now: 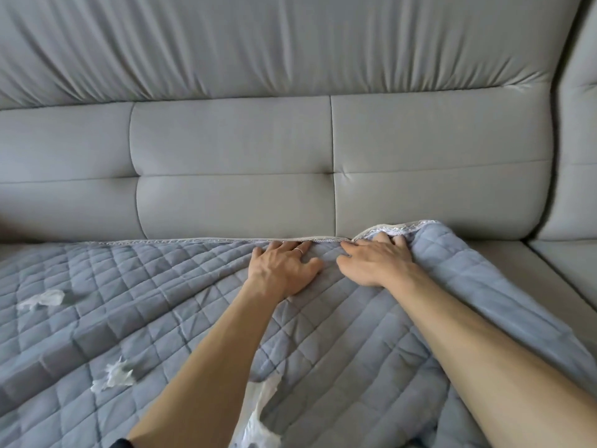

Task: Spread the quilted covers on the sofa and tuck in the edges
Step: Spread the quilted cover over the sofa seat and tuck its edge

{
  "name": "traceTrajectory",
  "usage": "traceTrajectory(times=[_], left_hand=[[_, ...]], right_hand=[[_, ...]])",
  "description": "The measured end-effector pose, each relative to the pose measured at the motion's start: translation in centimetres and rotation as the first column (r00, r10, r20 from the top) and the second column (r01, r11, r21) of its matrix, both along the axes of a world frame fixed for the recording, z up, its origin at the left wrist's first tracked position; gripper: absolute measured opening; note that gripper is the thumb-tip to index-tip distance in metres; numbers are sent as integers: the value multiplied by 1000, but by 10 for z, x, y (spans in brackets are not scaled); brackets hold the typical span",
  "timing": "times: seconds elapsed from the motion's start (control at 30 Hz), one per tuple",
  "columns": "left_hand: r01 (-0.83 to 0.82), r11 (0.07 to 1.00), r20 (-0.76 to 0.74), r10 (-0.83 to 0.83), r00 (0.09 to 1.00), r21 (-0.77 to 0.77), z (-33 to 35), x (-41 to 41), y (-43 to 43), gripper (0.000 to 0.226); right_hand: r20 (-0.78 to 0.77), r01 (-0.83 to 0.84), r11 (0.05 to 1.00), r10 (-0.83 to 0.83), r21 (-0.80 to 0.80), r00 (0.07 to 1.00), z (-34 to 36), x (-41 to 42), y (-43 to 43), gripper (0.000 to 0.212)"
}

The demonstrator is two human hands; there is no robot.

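A grey-blue quilted cover with a lace-trimmed edge lies over the seat of a grey sofa. Its back edge runs along the crease under the backrest. My left hand lies flat on the cover with its fingertips pushed into that crease. Just to its right, my right hand presses down on the cover, fingers at the edge where the lace trim folds up. The cover's right part is bunched and folded back over itself.
Three crumpled bits of white plastic or paper lie on the cover: one at the left, one lower, one between my forearms. Bare sofa seat shows at the right, beside the corner section.
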State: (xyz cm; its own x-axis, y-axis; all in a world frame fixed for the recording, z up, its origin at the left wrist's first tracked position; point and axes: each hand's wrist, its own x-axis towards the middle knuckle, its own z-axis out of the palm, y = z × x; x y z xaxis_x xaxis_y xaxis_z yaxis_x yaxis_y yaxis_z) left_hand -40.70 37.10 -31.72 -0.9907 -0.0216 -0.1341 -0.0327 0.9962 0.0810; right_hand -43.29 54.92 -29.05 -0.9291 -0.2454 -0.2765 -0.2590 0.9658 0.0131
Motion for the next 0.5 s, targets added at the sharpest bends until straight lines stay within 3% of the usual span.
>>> traceTrajectory(times=[0.1,0.2,0.27,0.33,0.4,0.43,0.47,0.5], left_hand=[[-10,1000,26,10,1000,-10,-1,-4,2,64],[-24,1000,32,24,999,-2,8,10,12,60],[-42,999,46,44,998,-32,10,21,13,57],[-45,998,115,49,992,-39,22,31,14,61],[-57,995,139,45,989,85,44,42,26,65],[-42,987,103,26,994,155,53,48,36,62],[6,974,36,-15,999,225,65,59,52,58],[56,955,-33,-48,998,291,75,69,68,57]], right_hand=[[9,39,999,-39,14,999,-3,-9,-5,61],[157,7,1000,-3,-27,988,16,5,-6,62],[245,23,956,52,-291,968,40,23,7,55],[148,74,765,28,-640,989,71,45,41,38],[-75,33,551,-173,-834,982,92,62,86,17],[-137,42,494,-320,-868,937,94,67,111,17],[-165,96,502,-449,-860,878,94,78,136,21],[-175,190,571,-522,-799,835,89,87,156,24]])
